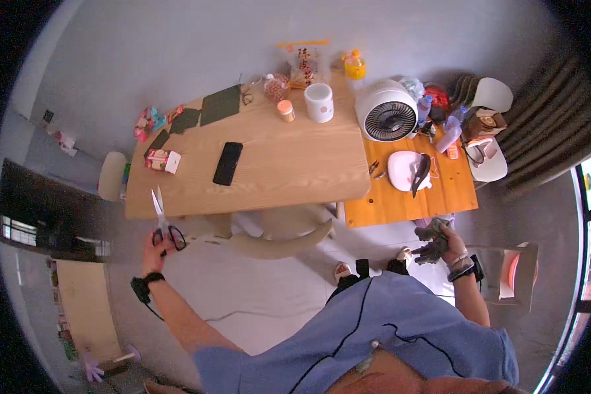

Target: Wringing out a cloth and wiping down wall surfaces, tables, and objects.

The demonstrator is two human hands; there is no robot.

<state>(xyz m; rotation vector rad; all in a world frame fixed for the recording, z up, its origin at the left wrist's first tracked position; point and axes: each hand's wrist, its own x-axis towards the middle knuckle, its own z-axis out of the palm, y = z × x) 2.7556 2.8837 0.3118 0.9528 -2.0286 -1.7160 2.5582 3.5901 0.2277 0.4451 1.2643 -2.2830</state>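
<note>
In my left hand (155, 253), at the near left corner of the wooden table, is a pair of scissors (161, 216) with black handles. Its blades are spread and point away from me, their tips over the table edge. My right hand (455, 246) is off to the right, just in front of the orange wooden bench top. Dark grey, glove-like material (432, 241) covers or lies in its fingers; whether worn or held, I cannot tell. A black phone (227, 163) lies on the table. Left of it sits a small pink-and-white box (162, 161).
Dark green sheets (220, 105), a white canister (319, 102) and an orange-lidded jar (285, 111) are on the table (295, 162). A white fan (389, 113) stands to their right. A black-handled folding tool (421, 175) rests on a white board (405, 167). A stool (280, 241) is underneath.
</note>
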